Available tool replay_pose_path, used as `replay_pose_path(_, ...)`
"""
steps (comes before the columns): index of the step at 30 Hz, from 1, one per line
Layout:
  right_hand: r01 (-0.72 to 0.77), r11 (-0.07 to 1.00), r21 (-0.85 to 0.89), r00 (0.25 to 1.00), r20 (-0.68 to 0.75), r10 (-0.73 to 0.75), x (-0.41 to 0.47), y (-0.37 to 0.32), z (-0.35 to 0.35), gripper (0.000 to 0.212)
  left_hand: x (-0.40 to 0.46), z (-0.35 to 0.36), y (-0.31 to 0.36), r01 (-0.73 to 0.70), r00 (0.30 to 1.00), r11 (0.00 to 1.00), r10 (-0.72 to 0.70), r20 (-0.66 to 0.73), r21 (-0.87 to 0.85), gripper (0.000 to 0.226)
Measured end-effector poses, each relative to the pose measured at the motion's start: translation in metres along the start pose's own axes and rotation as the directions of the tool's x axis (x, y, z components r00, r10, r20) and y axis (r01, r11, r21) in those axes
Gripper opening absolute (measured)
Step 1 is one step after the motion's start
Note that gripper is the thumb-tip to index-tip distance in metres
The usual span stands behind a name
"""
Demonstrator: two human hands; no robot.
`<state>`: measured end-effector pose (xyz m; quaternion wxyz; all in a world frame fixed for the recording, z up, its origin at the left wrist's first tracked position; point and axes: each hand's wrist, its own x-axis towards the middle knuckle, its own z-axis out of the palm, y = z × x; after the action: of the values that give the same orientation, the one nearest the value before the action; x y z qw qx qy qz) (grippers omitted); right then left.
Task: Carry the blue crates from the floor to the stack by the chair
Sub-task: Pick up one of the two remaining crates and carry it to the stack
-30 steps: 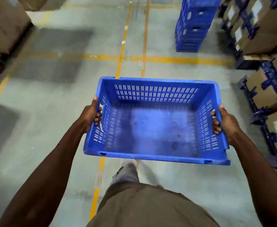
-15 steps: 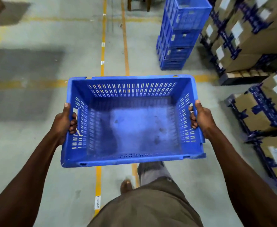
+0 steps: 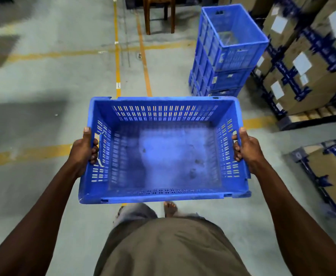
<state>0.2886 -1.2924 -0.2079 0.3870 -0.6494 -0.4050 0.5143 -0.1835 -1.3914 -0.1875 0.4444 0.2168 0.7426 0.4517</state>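
The left hand (image 3: pixel 84 151) and right hand (image 3: pixel 245 149) each hold a firm grip clamped on a side wall of the empty blue crate (image 3: pixel 163 152), carried above the floor (image 3: pixel 43 96). The stack (image 3: pixel 225 54) stands ahead-right, near the chair (image 3: pixel 159 14). Risk: misaligned placement may topple it.

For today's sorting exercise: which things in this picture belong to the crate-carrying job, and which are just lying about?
Part of the job:
- blue crate, held by left hand and right hand
- stack of crates
- chair

Just lying about:
- cardboard boxes
- yellow floor lines
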Motion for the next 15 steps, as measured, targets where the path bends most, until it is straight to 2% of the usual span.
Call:
replay_pose_path(8,0.023,0.998,0.052,0.997,-0.069,-0.020,0.157,-0.094,0.114,0.056,0.229,0.019,0.113,-0.059,0.995,0.998,0.060,0.077,-0.015,0.056)
replay_pose_path(15,-0.009,0.991,0.131,0.968,-0.248,0.041,0.273,-0.161,0.211,0.050,0.437,0.053,0.249,-0.099,0.971,0.991,0.075,0.226,0.094,0.057)
